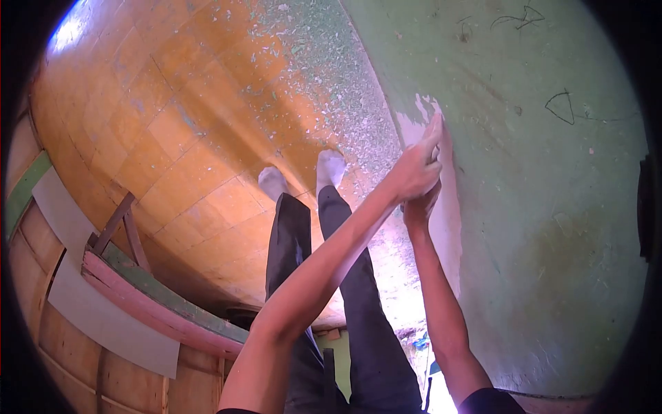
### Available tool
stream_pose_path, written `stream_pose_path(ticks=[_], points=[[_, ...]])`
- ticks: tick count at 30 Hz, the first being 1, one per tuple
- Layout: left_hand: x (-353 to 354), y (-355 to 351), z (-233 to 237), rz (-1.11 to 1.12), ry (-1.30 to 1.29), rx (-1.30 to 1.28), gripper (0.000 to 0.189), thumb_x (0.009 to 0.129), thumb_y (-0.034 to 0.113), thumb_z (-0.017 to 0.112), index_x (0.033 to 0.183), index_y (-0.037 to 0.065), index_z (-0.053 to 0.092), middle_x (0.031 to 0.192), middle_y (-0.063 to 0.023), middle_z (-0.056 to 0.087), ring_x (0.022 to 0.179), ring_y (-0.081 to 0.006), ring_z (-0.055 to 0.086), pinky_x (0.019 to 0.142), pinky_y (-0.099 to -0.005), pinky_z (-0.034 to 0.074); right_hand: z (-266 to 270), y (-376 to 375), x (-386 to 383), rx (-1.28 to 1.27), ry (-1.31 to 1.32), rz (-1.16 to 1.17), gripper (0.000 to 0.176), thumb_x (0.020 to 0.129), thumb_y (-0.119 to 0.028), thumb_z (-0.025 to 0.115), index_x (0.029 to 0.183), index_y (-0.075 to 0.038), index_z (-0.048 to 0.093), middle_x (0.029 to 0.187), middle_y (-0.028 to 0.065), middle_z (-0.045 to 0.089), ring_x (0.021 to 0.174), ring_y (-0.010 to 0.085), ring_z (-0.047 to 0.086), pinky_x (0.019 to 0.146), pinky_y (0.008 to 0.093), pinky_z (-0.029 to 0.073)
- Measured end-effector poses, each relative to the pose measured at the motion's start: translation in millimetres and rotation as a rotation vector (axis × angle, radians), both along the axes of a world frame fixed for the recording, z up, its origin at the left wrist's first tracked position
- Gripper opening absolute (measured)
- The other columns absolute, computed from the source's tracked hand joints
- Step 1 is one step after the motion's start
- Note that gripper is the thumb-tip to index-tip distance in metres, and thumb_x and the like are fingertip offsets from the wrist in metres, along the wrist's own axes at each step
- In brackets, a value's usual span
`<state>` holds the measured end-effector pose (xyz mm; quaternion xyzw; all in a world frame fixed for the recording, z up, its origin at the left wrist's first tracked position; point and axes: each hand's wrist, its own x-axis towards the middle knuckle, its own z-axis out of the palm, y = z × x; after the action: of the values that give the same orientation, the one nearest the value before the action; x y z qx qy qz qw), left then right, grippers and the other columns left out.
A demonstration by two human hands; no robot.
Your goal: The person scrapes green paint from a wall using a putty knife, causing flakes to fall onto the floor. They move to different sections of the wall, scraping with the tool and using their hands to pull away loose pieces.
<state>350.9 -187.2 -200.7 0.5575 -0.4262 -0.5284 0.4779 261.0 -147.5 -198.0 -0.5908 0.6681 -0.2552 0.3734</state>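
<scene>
Left hand (416,169): curled shut and pressed to the wall; I couldn't tell what it held.
Right hand (420,208): tucked just under the left, touching it, grip hidden.
Patch (449,214): pale bare strip in the green wall (552,228), its top edge at my fingertips.
Doing it well: I judged steady two-handed pressure along the paint edge best.
Below: flakes (338,83) littered the floor (193,138).

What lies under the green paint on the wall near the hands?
A white bare patch shows on the wall; the left hand and right hand cover part of it.
</scene>
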Motion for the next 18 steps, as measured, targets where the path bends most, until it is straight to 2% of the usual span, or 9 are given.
stream_pose_path(ticks=[2,3,6,7,8,10,13,16,18], points=[[16,-16,1,0.012,0.084,0.082,0.081,0.077,0.004,0.048,0.152,0.001,0.018,0.134,-0.0303,0.051,0.120,-0.0387,0.056,0.102,-0.0303,0.039,9,-21,8,0.249,-0.132,-0.025,0.033,0.096,-0.021,0.054,0.116,0.005,0.052,0.106,0.0138,0.062,0.098,0.0199,0.059,0.083,0.0313,0.046],[39,-33,16,-0.067,0.241,0.206,0.081,0.077,0.003,0.047,0.152,0.000,0.018,0.144,-0.0298,0.042,0.133,-0.0390,0.044,0.109,-0.0305,0.032,0,-25,9,0.238,-0.059,-0.005,0.031,0.095,-0.019,0.054,0.116,0.004,0.052,0.104,0.0133,0.062,0.097,0.0209,0.059,0.083,0.0314,0.046],[41,-27,17,-0.074,0.226,0.211,0.081,0.076,0.003,0.046,0.152,0.000,0.017,0.145,-0.0295,0.041,0.134,-0.0380,0.043,0.109,-0.0303,0.031,-11,-16,9,0.058,0.227,0.110,0.029,0.095,-0.017,0.055,0.116,0.003,0.052,0.103,0.0126,0.062,0.097,0.0211,0.060,0.083,0.0307,0.047],[30,-21,20,-0.035,0.094,0.073,0.081,0.076,0.002,0.047,0.152,0.002,0.018,0.133,-0.0311,0.049,0.123,-0.0396,0.051,0.104,-0.0321,0.037,-9,-10,7,-0.019,0.379,0.163,0.030,0.095,-0.017,0.055,0.117,0.003,0.052,0.104,0.0128,0.062,0.097,0.0207,0.061,0.083,0.0305,0.047],[22,-17,11,-0.032,0.106,0.080,0.081,0.076,0.002,0.046,0.152,0.003,0.019,0.133,-0.0314,0.049,0.122,-0.0397,0.052,0.103,-0.0330,0.038,-10,-1,1,-0.098,0.531,0.202,0.031,0.095,-0.018,0.055,0.118,0.003,0.052,0.105,0.0130,0.063,0.098,0.0203,0.061,0.083,0.0302,0.048],[23,-21,15,-0.028,0.130,0.094,0.080,0.076,0.000,0.046,0.152,0.004,0.022,0.131,-0.0321,0.049,0.120,-0.0399,0.053,0.101,-0.0347,0.040,19,-18,12,0.250,0.006,0.011,0.035,0.099,-0.019,0.051,0.126,0.002,0.049,0.111,0.0131,0.063,0.101,0.0194,0.063,0.081,0.0302,0.051],[73,-57,18,-0.283,0.246,0.392,0.080,0.075,0.000,0.046,0.152,0.003,0.022,0.149,-0.0285,0.035,0.135,-0.0364,0.043,0.107,-0.0328,0.034,0,-38,29,0.326,-0.040,-0.003,0.034,0.096,-0.017,0.056,0.123,0.003,0.050,0.109,0.0114,0.063,0.097,0.0174,0.062,0.079,0.0318,0.051],[34,-26,-3,-0.035,0.118,0.094,0.081,0.076,0.001,0.047,0.153,0.006,0.022,0.121,-0.0267,0.055,0.111,-0.0344,0.057,0.095,-0.0353,0.043,0,-11,19,0.053,0.049,-0.006,0.032,0.091,-0.016,0.062,0.115,0.004,0.054,0.103,0.0134,0.065,0.093,0.0175,0.062,0.079,0.0331,0.050],[20,-19,-8,0.043,0.028,-0.005,0.082,0.076,0.001,0.048,0.153,0.009,0.022,0.101,-0.0226,0.064,0.093,-0.0305,0.063,0.087,-0.0358,0.047,14,-19,25,0.210,-0.114,-0.151,0.022,0.092,-0.020,0.059,0.103,-0.001,0.052,0.079,0.0033,0.058,0.059,0.0074,0.053,0.046,0.0260,0.040]])
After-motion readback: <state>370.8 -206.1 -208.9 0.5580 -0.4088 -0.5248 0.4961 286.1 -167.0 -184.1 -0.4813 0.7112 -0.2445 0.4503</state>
